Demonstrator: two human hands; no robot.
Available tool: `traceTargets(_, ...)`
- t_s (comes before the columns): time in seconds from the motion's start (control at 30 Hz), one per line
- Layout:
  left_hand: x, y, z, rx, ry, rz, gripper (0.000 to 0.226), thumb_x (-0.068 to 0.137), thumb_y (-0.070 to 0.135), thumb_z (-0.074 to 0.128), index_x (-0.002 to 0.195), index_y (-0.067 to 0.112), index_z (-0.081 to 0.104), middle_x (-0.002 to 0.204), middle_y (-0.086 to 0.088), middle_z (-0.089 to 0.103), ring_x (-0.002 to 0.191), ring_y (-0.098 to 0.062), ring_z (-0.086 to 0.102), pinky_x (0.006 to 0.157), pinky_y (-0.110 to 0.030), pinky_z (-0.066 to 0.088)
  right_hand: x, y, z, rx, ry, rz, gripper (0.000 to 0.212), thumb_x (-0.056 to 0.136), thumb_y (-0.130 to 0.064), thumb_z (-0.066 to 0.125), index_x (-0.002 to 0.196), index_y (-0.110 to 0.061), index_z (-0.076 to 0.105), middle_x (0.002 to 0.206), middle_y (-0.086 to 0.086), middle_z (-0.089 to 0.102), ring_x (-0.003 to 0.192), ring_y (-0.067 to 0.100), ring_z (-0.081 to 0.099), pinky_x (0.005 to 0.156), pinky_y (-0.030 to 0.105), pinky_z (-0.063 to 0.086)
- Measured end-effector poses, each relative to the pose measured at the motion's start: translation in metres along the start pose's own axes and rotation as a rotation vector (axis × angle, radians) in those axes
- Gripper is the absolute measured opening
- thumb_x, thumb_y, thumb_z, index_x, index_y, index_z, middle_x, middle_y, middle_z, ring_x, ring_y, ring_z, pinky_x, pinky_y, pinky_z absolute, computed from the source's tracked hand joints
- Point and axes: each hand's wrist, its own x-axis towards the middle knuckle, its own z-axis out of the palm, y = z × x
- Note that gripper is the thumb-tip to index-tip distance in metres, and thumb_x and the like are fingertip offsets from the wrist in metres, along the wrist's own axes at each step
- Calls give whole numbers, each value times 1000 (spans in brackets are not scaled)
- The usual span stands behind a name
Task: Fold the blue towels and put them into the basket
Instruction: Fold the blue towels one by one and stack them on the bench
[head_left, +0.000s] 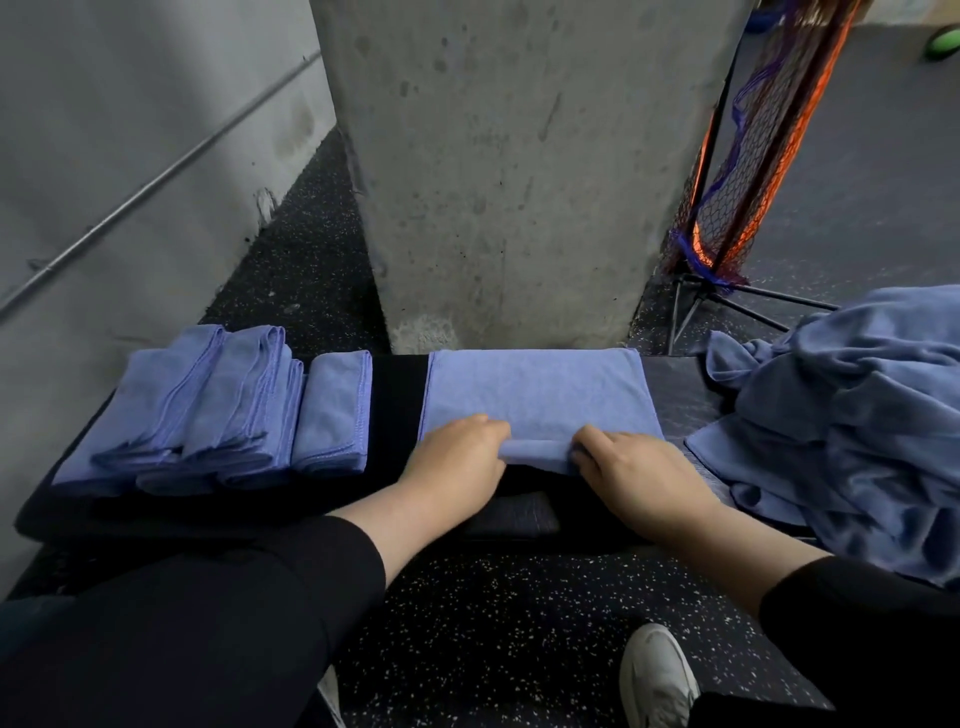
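Note:
A blue towel (537, 389) lies flat on a low black bench (397, 395), folded into a wide rectangle. My left hand (457, 457) and my right hand (631, 470) both grip its near edge, fingers curled round the cloth, with a small bunched fold between them. To the left on the bench sit several folded blue towels (208, 410) in leaning stacks, with one more folded towel (335, 410) beside them. A heap of unfolded blue towels (852, 415) lies at the right. No basket is in view.
A concrete pillar (519, 171) rises right behind the bench. A grey wall with a thin pipe (156, 182) runs along the left. An orange and black net on a stand (753, 156) leans at the back right. My white shoe (657, 675) rests on the speckled floor.

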Motion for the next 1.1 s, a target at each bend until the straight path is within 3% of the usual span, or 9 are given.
traceTargets(0.1, 9, -15, -15, -52, -16, -69, 24, 90, 16, 51, 69, 25, 42, 72, 5, 49, 78, -27, 53, 64, -35, 38, -5, 7, -5, -23, -81, -84, 35, 93, -53, 53, 110, -22, 55, 98, -4, 70, 88, 28, 66, 64, 36, 43)
traceTargets(0.23, 17, -35, -36, 27, -3, -98, 14, 93, 17, 52, 79, 15, 53, 71, 2, 51, 75, -28, 53, 61, -35, 36, -4, 22, -15, 63, -161, -6, 27, 87, -34, 58, 111, -23, 52, 108, -7, 62, 101, 21, 59, 75, 41, 49)
traceTargets(0.33, 21, -53, -50, 17, -39, -137, 24, 95, 17, 54, 72, 17, 49, 72, -2, 52, 77, -29, 53, 60, -36, 33, 1, 40, -23, 164, -179, 79, 16, 83, -21, 63, 97, -18, 57, 95, -3, 64, 90, 25, 61, 72, 38, 45)
traceTargets(0.43, 18, -66, -64, -174, -65, -124, 30, 97, 22, 59, 70, 12, 51, 69, -1, 53, 65, -17, 47, 62, -35, 35, 0, 55, -35, 279, -175, 168, 6, 83, -12, 64, 88, -16, 63, 77, -2, 64, 74, 22, 57, 65, 34, 38)
traceTargets(0.57, 4, -69, -78, -266, -205, -88, 36, 99, 29, 61, 70, 13, 45, 64, 6, 40, 56, -5, 34, 61, -27, 31, -1, 63, -50, 372, -247, 234, 5, 85, -12, 60, 81, -13, 62, 72, 3, 63, 67, 14, 52, 66, 30, 43)
traceTargets(0.7, -7, -70, -83, -407, -380, -149, 27, 97, 25, 65, 74, 14, 58, 66, 8, 52, 61, -5, 52, 60, -19, 44, -3, 61, -66, 448, -442, 196, 8, 85, -19, 61, 78, -15, 63, 61, -9, 51, 59, 4, 42, 59, 24, 38)
traceTargets(0.8, -14, -67, -83, -544, -506, -216, 22, 98, 15, 63, 76, 14, 62, 67, 5, 63, 66, -13, 66, 63, -27, 54, -4, 62, -75, 526, -537, 222, 9, 82, -31, 60, 76, -29, 66, 62, -9, 54, 60, 6, 48, 65, 33, 47)
traceTargets(1.0, -2, -63, -80, -461, -251, -234, 23, 94, 8, 60, 76, 6, 47, 69, -6, 42, 59, -14, 48, 54, -24, 47, 4, 63, -67, 419, -348, 292, 19, 89, -22, 63, 83, -4, 65, 63, -2, 54, 60, 9, 44, 61, 35, 44)
traceTargets(1.1, 16, -64, -75, -307, -109, -217, 18, 91, 15, 62, 76, 5, 57, 71, -4, 56, 65, -18, 54, 61, -32, 44, 13, 66, -59, 359, -255, 355, 25, 92, -20, 60, 73, -5, 53, 62, 4, 50, 60, 15, 40, 57, 33, 36)
